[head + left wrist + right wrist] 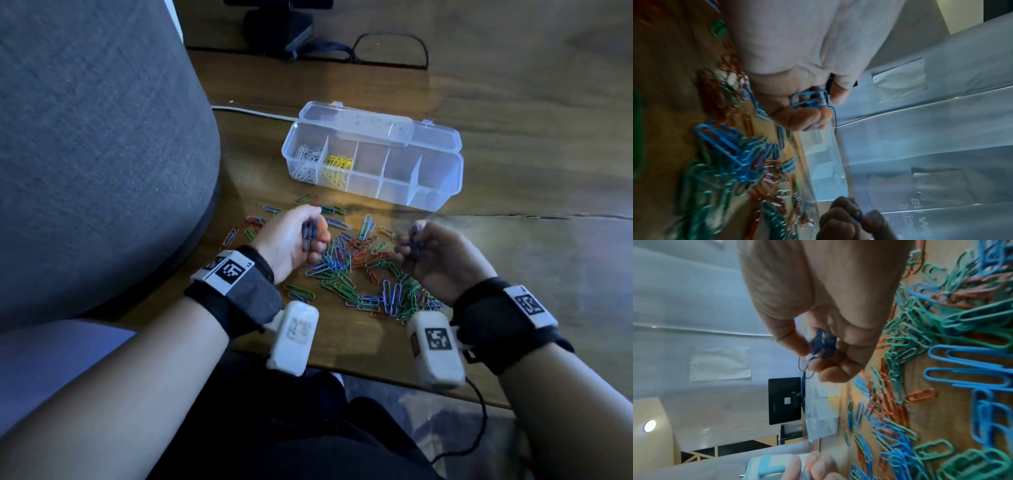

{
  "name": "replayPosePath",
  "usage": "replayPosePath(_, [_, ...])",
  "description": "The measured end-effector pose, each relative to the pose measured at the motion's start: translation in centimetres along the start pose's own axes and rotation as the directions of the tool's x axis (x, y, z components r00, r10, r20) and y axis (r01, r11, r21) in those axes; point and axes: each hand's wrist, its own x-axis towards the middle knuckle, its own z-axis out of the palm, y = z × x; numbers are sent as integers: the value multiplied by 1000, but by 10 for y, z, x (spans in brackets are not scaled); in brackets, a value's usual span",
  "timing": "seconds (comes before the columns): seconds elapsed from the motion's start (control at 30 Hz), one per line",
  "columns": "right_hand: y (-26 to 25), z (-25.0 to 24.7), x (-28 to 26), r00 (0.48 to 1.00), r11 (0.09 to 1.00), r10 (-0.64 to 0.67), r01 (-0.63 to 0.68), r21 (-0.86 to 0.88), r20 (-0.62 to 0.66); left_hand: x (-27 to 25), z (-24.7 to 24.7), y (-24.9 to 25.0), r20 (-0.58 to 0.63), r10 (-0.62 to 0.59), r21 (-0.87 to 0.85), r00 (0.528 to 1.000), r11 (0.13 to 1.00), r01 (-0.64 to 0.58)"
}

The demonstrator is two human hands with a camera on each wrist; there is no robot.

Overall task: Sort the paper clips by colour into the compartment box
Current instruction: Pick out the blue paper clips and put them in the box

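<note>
Both hands hold blue clips: left hand [291,236] curls round a few [809,100], right hand [435,253] pinches a bunch [824,342]. Mixed clip pile [356,270] lies under them on the table [513,260]. Open box [371,161] beyond holds white [306,161] and yellow clips [337,169]. Grey cushion [96,137] to the left.

Left hand [797,65] fingers [801,120] pinch blue paper clips [809,100]; mixed pile [731,170] on table [668,113].

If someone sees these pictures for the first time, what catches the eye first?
The tangled pile of blue, green and red paper clips on the wooden table. Above it, the left hand and right hand each hold blue clips. Behind lies the clear compartment box, with white and yellow clips in its two leftmost compartments.
</note>
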Motion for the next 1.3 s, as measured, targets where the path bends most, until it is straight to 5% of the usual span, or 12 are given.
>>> replayPosePath(0.17, [-31,7,15,999,993,1,-5,-119,-40,26,22,30,-13,87,34,996,996,-86])
replayPosePath(0.43, [-88,50,60,974,861,-204,129,-492,-102,71,51,94,-54,81,43,995,996,-79])
replayPosePath(0.77, [-104,79,93,996,798,-64,15,-602,-60,91,48,100,60,-20,168,998,986,10])
replayPosePath(1.03, [-107,65,57,977,715,-214,155,-681,-2,63,25,94,-6,196,330,980,926,-184])
replayPosePath(1.13, [-81,46,43,977,584,-215,134,-801,6,46,7,75,1,256,488,967,844,-224])
replayPosePath(1.3, [-29,20,41,975,9,-203,99,-995,95,38,-17,36,26,324,889,946,425,-170])
